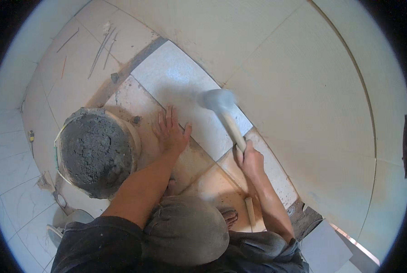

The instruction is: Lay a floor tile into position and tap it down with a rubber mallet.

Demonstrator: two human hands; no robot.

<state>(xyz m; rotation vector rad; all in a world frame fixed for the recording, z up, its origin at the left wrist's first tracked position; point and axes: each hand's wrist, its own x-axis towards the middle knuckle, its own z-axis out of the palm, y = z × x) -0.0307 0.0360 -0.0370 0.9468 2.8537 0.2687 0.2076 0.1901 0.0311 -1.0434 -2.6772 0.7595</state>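
Note:
My right hand [252, 160] is closed around the wooden handle of a mallet [233, 129]. The mallet's pale grey head, a little blurred, is over a large whitish floor tile [180, 68] lying along the wall. My left hand [170, 133] rests palm down with fingers spread on the neighbouring dusty tile [144, 102], its fingertips close to the joint with the whitish tile. Left of that forearm stands a bucket [131, 136] filled with dark grey wet mortar [94, 150].
A plain wall [303, 95] rises along the right. Thin rods [102, 52] lie at the far left, and a tape measure [31, 135] sits near the left wall. Another wooden handle [250, 211] shows by my foot [230, 217]. A grey slab [326, 248] lies lower right.

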